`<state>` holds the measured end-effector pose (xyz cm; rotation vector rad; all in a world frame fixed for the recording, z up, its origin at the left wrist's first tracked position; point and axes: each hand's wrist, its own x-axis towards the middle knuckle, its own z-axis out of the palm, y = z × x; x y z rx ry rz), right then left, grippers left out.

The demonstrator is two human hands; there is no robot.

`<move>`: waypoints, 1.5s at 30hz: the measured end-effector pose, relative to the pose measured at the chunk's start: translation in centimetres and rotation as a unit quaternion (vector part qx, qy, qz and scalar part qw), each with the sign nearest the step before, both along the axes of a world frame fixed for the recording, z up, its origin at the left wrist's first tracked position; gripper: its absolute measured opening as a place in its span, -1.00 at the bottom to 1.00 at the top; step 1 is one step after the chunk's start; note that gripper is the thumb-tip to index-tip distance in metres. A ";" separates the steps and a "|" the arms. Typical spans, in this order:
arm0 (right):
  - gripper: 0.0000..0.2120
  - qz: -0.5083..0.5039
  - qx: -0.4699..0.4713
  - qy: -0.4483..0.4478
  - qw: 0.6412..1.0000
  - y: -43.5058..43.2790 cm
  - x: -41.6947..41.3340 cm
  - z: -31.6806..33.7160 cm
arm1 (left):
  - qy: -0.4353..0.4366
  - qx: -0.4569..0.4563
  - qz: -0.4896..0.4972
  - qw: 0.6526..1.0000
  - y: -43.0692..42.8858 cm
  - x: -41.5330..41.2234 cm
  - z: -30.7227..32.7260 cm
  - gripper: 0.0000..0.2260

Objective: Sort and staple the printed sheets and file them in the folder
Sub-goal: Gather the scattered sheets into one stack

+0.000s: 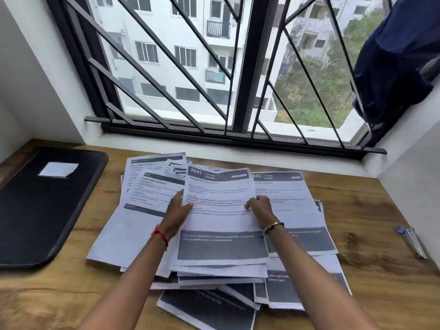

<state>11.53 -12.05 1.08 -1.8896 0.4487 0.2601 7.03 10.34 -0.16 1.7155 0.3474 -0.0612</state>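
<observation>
1. Printed sheets (133, 229): loose, overlapping pile at centre of wooden table (59, 294), fanned out unevenly. Most are white w/ dark header and footer bands. Some near-edge sheets lie skewed, text facing other ways.
2. Top sheet (221, 189): headed "2641", lies on pile centre, roughly square to viewer. It is held at both side edges, at approx. mid-height. Cannot tell if one sheet or several are held.
3. L hand (177, 209): at the sheet's left edge, thumb on the printed face, fingers tucked under the edge, i.e. a pinch on the paper. Red thread (159, 234) around wrist.
4. R hand (260, 208): at the sheet's right edge, fingers curled over onto the printed face, gripping the paper. Beaded bracelet (273, 226) on wrist.
5. Sheet "623" (285, 194): just right of the top sheet, partly under it and under the R forearm.
6. Folder (42, 210): black, closed, flat on table at left, well apart from both hands, near the pile's left edge. Pale label (58, 169) on its cover.
7. Silver-and-blue item (412, 241): slim, at table's right edge, apart from pile. Type unclear.
8. Background: barred window (166, 55) behind table, w/ dark blue cloth (395, 63) hanging at upper right.
</observation>
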 end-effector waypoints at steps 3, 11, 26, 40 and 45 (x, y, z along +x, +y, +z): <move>-0.74 0.019 0.034 0.011 0.999 3.5 -0.7 -1.1 | 0.000 0.068 -0.009 0.998 4.1 -0.2 -0.3 -0.54; -0.82 0.031 0.046 0.005 0.998 11.8 -2.9 -2.5 | -0.009 0.199 0.039 0.979 10.6 -1.6 0.3 -0.57; -0.48 0.097 -0.090 0.044 0.990 17.3 -4.1 -3.2 | 0.104 0.314 0.100 0.939 14.3 -2.1 -2.7 -0.57; -0.54 0.064 0.082 -0.034 0.994 12.5 -2.3 -1.0 | 0.088 0.338 0.189 0.918 11.9 -1.3 -0.8 -0.58; -0.73 0.013 0.010 -0.023 1.000 5.7 -0.7 -0.7 | 0.042 0.264 0.118 0.956 8.2 -1.1 -1.4 -0.61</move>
